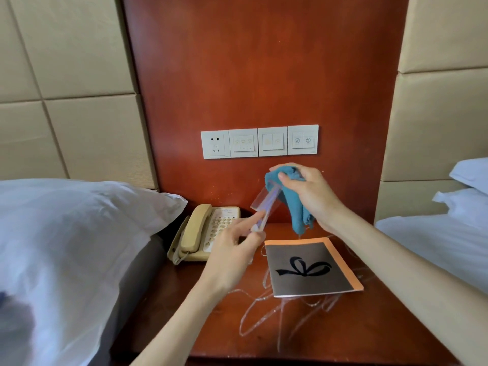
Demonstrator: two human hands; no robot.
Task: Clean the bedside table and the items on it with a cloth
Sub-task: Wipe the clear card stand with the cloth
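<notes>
Left hand (232, 249): raised over the bedside table (343, 334), thumb and fingers pinching the lower end of a clear plastic holder (264, 204), which tilts up and toward the right hand. Right hand (309, 191): above and beyond the left, fingers clenched around a bunched teal cloth (295, 207). The cloth is pressed against the holder's upper end, and a loose tail of it hangs below the right wrist, clear of the table. Below the right forearm, a grey booklet (309, 268) with orange edging and a black bow motif lies flat on the red-brown tabletop; pale looping marks show on the surface around it. Just left of the left hand, a beige telephone (208, 231) sits at the table's back corner, handset in its cradle. Above both hands, 4 white wall plates (260, 141) are mounted in 1 row on the wooden panel. Far left of the left arm lies a white pillow (66, 233); right of the right arm, white bedding (435, 239).
</notes>
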